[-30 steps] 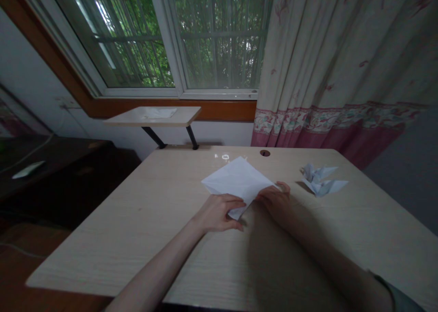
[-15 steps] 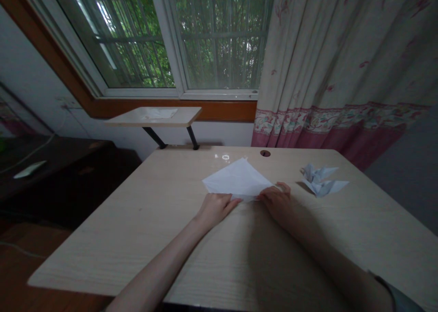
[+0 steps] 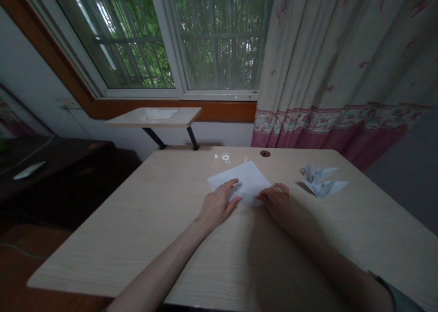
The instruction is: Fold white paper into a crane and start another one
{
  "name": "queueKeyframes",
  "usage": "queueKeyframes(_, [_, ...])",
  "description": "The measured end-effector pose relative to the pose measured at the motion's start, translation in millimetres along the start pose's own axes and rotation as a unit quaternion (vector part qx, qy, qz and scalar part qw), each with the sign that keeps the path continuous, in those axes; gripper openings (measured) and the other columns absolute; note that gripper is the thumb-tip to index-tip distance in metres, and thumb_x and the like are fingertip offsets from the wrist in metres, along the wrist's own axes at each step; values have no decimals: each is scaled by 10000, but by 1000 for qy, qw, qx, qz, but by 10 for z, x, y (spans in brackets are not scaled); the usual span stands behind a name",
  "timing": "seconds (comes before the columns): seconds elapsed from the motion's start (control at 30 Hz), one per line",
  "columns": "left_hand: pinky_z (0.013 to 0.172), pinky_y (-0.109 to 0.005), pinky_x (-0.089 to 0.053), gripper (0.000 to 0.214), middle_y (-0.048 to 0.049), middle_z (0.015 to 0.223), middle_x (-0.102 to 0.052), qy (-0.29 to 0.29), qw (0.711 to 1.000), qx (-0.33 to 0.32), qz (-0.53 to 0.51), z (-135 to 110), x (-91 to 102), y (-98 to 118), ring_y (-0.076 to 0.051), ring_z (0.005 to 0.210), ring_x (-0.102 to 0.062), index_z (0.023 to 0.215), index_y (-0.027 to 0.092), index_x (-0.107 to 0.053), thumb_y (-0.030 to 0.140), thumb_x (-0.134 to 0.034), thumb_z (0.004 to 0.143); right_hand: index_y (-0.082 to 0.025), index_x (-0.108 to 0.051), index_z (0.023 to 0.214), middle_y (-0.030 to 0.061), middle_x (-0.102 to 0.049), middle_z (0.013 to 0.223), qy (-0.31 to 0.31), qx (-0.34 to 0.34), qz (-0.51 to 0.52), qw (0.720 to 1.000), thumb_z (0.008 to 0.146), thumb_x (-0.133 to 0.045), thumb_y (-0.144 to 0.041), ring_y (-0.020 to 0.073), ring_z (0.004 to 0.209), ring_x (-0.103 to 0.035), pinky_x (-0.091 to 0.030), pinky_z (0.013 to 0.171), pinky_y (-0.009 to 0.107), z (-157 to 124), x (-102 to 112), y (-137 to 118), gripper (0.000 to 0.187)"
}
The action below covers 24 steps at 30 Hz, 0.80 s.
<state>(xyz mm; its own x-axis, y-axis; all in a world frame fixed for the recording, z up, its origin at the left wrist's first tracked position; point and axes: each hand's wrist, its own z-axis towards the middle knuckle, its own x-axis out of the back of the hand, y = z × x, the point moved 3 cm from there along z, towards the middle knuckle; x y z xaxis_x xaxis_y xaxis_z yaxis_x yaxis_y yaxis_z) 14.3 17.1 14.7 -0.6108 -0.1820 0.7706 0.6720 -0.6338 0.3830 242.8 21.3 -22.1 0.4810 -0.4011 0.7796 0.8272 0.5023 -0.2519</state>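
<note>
A folded sheet of white paper [image 3: 248, 179] lies on the desk with one corner pointing toward the window. Over its left part is my left hand [image 3: 219, 201], the fingers spread and the thumb apart from them, reaching across the paper. My right hand [image 3: 275, 199] pinches the near right edge, its fingertips closed on the paper and a ring on one finger. To the right of that hand, folded white paper cranes [image 3: 320, 179] rest close together on the desk; I cannot make out how many.
The pale wooden desk [image 3: 143, 239] has a round cable hole [image 3: 265, 153] near its back edge. At the back left stands a small raised shelf [image 3: 126, 117] on black legs, with white paper [image 3: 160, 114] on it. A curtain [image 3: 308, 120] hangs behind the desk.
My left hand has loosened from the near edge, its fingers now spread over the paper. The paper has turned slightly and shifted right. My right hand has hardly moved.
</note>
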Motion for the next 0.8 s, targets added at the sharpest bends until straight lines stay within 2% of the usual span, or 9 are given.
queueKeyframes(0.13, [951,-384,-529,465,-133,1324,-604,63,994,-85,34,10,35,51,-237,1177,-610,1394,176,-385,355,-508,982,-234,-662,842,19,-727,787,-3,-1,9,1000,948,-488,-176,206,798,-662,-345,997,457,-8,-25,11,211])
queueKeyframes(0.23, [967,-375,-505,400,-139,1313,-606,110,978,-158,75,-3,67,104,-233,1204,-582,1361,169,-435,226,-513,973,-241,-668,872,29,-737,814,13,8,18,1000,954,-486,-180,210,809,-665,-365,976,451,-16,-36,13,209])
queueKeyframes(0.37, [971,-391,-478,281,-108,1314,-611,116,959,-220,134,-18,71,173,-246,1225,-550,1244,196,-562,161,-477,978,-248,-677,927,45,-749,874,36,15,13,999,955,-495,-197,220,854,-674,-398,950,450,-23,-48,16,191])
queueKeyframes(0.5, [1008,-409,-441,202,-68,1330,-614,88,953,-233,174,-13,25,194,-239,1236,-532,1121,209,-642,185,-497,982,-243,-675,1005,54,-741,941,31,23,36,999,951,-479,-187,215,906,-671,-449,914,427,-20,-70,27,211])
queueKeyframes(0.63, [1081,-464,-372,247,-74,1415,-545,27,962,-205,176,-9,-39,163,-262,1307,-469,1160,213,-650,191,-536,942,-237,-659,1064,67,-719,1023,-7,21,59,998,930,-514,-197,219,959,-658,-506,886,407,-17,-115,49,201])
queueKeyframes(0.8, [1153,-481,-266,285,-47,1467,-493,-1,970,-170,174,-8,-66,153,-255,1353,-420,1207,242,-640,259,-541,941,-253,-637,1152,73,-706,1100,3,24,68,997,906,-534,-191,237,1039,-647,-507,942,455,-33,-139,56,274])
